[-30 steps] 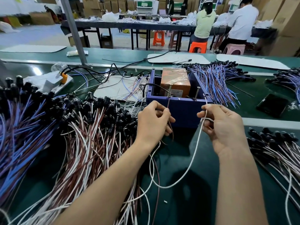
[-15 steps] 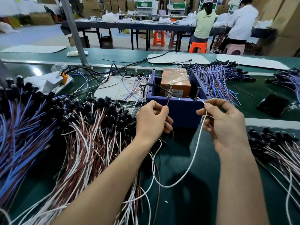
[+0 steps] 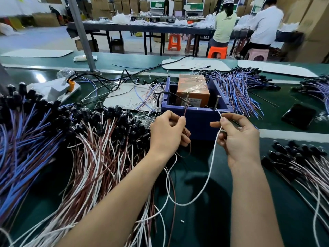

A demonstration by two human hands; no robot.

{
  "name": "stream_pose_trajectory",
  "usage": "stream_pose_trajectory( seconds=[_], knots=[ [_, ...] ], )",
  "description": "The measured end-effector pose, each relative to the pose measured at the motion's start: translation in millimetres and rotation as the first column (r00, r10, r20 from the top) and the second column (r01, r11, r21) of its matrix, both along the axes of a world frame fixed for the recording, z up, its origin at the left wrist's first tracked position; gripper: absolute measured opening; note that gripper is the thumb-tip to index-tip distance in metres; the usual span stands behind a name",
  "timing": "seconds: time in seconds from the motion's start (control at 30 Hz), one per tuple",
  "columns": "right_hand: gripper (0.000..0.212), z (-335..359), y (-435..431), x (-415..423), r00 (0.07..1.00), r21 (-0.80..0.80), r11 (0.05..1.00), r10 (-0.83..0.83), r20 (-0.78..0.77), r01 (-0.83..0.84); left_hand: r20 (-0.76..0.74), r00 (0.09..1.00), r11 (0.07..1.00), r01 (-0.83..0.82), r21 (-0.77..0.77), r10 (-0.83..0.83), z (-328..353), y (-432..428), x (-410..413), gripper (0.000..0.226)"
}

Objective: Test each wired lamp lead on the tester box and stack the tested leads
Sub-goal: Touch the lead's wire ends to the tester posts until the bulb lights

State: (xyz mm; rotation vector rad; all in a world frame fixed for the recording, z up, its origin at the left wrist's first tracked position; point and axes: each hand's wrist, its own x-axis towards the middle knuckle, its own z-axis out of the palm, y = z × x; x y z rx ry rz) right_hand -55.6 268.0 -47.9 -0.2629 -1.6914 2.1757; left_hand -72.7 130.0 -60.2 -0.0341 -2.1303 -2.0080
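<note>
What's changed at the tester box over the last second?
The right hand edged left, bringing the white wire end toward the right screw on the tester box. The left hand kept the brown wire at the left screw. Both pinches held; the lead piles stayed put.

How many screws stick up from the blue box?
2, on the box's front rim: left screw near the brown wire, right screw near the white wire. Others may be hidden.

Tester box [image 3: 197, 122]: matt blue plastic; screws [image 3: 187, 101] metal; orange block [image 3: 193, 90] glossy-wrapped; bench mat [image 3: 213, 220] smooth green.
</note>
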Motion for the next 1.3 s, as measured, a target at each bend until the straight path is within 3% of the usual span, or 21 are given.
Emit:
stream_pose_trajectory(
  seconds=[0.5,1.03,1.3],
  knots=[
    [0.017,-8,-7,-8,0.998,-0.082,0.996,-0.047,-0.035,0.044,0.007,1.0,1.0,0.006,-0.016,-0.006,0,-1,1,0.02],
    [0.018,-6,-12,-9,0.995,0.046,0.995,-0.091,-0.048,0.093,0.011,1.0,1.0,0.013,-0.014,-0.013,1,0,1,0.02],
    [0.017,-6,-10,-11,0.996,0.035,0.995,-0.089,-0.033,0.09,0.012,1.0,1.0,0.024,0.0,-0.024,1,-2,1,0.018]
  ],
)
